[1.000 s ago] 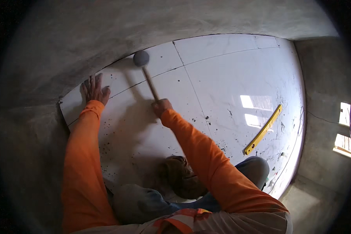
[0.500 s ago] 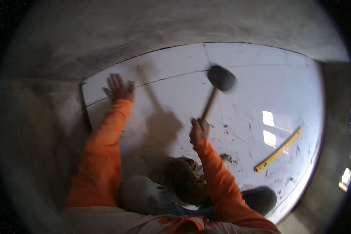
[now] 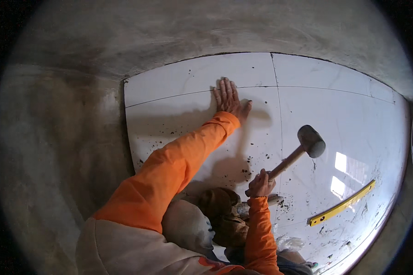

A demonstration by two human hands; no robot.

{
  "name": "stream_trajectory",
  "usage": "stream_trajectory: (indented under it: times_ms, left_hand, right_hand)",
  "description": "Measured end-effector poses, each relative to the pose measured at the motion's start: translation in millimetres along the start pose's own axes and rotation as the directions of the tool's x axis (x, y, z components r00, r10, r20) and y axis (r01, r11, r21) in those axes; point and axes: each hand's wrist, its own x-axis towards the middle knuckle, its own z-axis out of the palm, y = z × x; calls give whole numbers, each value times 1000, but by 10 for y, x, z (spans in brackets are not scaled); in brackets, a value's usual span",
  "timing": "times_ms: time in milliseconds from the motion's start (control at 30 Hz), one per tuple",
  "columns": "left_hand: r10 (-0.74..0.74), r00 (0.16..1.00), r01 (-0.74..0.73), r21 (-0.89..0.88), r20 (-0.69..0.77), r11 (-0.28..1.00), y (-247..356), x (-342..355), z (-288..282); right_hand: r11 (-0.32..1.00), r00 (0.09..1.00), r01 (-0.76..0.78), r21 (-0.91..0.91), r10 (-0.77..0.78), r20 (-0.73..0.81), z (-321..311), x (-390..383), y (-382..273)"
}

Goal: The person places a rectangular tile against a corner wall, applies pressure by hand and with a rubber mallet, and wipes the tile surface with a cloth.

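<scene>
My left hand lies flat with fingers spread on the white floor tiles, its fingertips over the thin joint that runs parallel to the far wall. My right hand is wrapped round the wooden handle of a rubber mallet. The mallet's dark head points away to the right and appears raised over the tile right of the cross joint. Crumbs of dirt are scattered on the tiles between my two hands.
A yellow spirit level lies on the tiles at the right. Grey plastered walls bound the floor at the left, far side and right. Brown boots and a clear plastic bag are close in front of me.
My left hand has shifted right across the tiles to near the cross joint. The mallet, still in my right hand, has moved right and nearer to me. The view has also shifted.
</scene>
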Motion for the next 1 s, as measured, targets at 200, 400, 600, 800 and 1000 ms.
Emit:
stream_trajectory:
  times_ms: [200,400,600,800,1000]
  left_hand:
    - [186,980,-194,-147,-65,970,598,71,194]
    - [251,966,-257,-123,-64,959,979,153,253]
    - [747,663,-452,-766,54,457,996,-753,-53]
    - [894,424,-753,-492,145,437,-554,-3493,67]
    - [881,2,-626,-686,473,370,-442,-2630,-679]
  right_hand:
    - [963,978,-210,168,209,25,-255,-82,-82]
    - [971,990,-94,221,114,-83,-283,-259,-300]
    - [971,994,-15,238,41,-106,-407,-278,-434]
    - [985,985,89,147,-65,-157,-389,-234,-251]
    - [980,993,-57,189,75,-92,-221,-279,-449]
